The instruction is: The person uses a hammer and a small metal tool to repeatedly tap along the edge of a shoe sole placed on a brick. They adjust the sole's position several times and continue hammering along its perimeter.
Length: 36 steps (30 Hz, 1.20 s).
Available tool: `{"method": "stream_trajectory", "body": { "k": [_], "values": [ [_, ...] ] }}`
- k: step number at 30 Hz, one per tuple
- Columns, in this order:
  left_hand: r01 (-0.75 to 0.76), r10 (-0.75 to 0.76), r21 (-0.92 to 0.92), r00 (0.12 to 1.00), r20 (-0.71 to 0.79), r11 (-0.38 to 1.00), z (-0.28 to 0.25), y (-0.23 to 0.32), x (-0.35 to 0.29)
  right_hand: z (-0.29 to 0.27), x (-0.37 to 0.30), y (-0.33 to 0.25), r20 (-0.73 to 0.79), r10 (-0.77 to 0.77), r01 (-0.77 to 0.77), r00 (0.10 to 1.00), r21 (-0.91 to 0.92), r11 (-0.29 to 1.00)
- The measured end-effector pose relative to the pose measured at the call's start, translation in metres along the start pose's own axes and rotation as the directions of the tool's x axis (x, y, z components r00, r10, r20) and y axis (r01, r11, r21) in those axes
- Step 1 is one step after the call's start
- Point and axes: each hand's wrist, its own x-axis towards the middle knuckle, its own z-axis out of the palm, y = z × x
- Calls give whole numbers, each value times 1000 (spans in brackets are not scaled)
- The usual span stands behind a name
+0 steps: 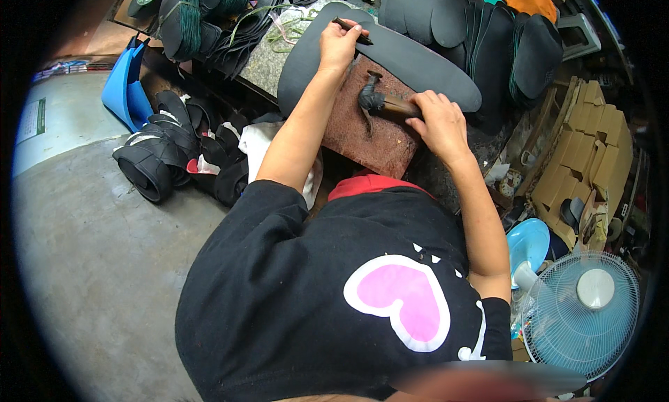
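My left hand (338, 48) is closed around a short dark rod, perhaps a metal punch (363, 39), with its lower end over a long dark grey sole-shaped sheet (421, 62). In my right hand (443, 123) is a hammer (394, 106) with a brown wooden handle, its head bound in black wrapping. The hammer head is over a reddish-brown board (362, 136), near the edge of the sheet and apart from the rod. Whether the rod's tip touches the sheet I cannot tell.
Bundles of black soles tied with green cord (182, 19) lie at the far left, with more stacked soles (481, 50) at the far right. Black strappy pieces (164, 148) are heaped left of me. Cardboard (585, 144) and a standing fan (578, 318) are at the right.
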Motion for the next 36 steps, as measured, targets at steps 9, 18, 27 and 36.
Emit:
{"method": "stream_trajectory", "body": {
  "k": [9,18,27,36],
  "values": [
    [-188,204,142,973,-109,972,5,14,-8,-13,2,34,-37,493,-459,869,310,833],
    [-428,244,189,765,596,884,77,29,-103,-32,14,67,-96,517,-514,851,57,856],
    [-812,398,399,564,724,426,96,-4,-122,-34,15,58,-102,524,-526,845,13,850],
    [-568,414,265,784,462,780,79,19,-106,-31,10,55,-128,505,-508,854,12,861]
  ]
}}
